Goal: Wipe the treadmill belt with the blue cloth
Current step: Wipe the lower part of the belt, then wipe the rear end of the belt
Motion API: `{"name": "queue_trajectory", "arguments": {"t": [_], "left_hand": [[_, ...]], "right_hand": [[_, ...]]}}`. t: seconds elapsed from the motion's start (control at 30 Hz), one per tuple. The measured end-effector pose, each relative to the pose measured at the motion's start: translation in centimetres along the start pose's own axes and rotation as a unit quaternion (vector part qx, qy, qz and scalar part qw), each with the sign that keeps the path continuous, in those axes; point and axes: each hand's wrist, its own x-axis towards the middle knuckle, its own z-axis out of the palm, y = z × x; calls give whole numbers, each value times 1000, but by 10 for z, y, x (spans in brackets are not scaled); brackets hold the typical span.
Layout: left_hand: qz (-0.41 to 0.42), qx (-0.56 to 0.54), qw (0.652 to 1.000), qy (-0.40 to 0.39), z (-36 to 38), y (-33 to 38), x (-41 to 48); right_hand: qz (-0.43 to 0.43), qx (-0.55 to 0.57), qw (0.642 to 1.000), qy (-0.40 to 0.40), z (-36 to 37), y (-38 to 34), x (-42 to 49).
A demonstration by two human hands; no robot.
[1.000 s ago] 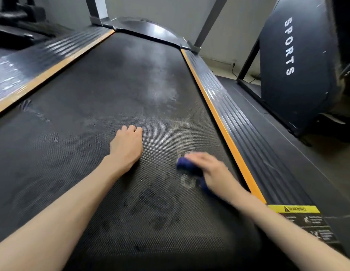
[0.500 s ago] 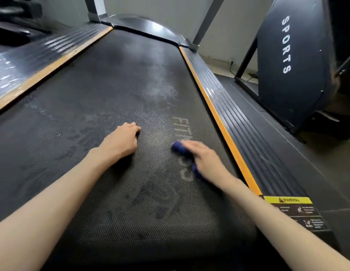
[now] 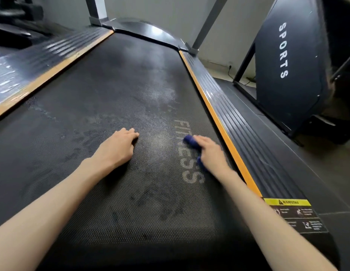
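Note:
The black textured treadmill belt (image 3: pixel 119 90) fills the view, with pale dusty streaks and the word FITNESS printed near its right side. My right hand (image 3: pixel 210 153) presses a small blue cloth (image 3: pixel 189 141) flat onto the belt over that lettering; most of the cloth is hidden under my palm, and it shows at my fingertips and by my thumb. My left hand (image 3: pixel 116 148) lies palm down on the belt's middle, fingers together, holding nothing.
Orange-edged ribbed side rails (image 3: pixel 234 126) run along both sides of the belt. A yellow warning label (image 3: pixel 287 202) sits on the right rail's near end. A dark machine marked SPORTS (image 3: pixel 287 61) stands to the right on the tiled floor. Grey uprights rise at the far end.
My right hand has slid the blue cloth up the belt along the lettering, away from me. My left hand has shifted slightly forward and stays flat on the belt.

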Motion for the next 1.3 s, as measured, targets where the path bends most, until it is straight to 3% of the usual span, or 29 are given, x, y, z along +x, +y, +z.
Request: {"name": "queue_trajectory", "arguments": {"t": [0.1,0.2,0.4,0.67,0.77,0.93,1.07,1.2,1.27,1.3], "left_hand": [[-3,-13,1000,2,1,-7,-2],[-20,-24,999,13,1,-10,0],[-55,-10,996,69,1,3,3],[-60,7,995,85,4,9,1],[-53,-10,996,74,4,8,2],[-62,-108,989,76,1,-6,2],[-122,-160,972,123,-12,-19,2],[-103,-205,965,125,-19,-9,5],[-96,-212,966,110,-13,2,11],[-92,-195,972,97,-9,6,14]], "right_hand": [[54,-29,998,-13,-5,13,40],[66,0,998,19,-5,4,19],[-32,32,997,60,-19,2,-104],[73,49,994,72,-10,14,34],[83,56,993,63,-6,7,38],[-48,69,996,3,4,-25,-12],[122,153,980,31,2,-52,20],[23,181,979,-87,52,-134,7],[20,274,950,-146,62,-158,6],[45,347,927,-135,54,-162,11]]}}
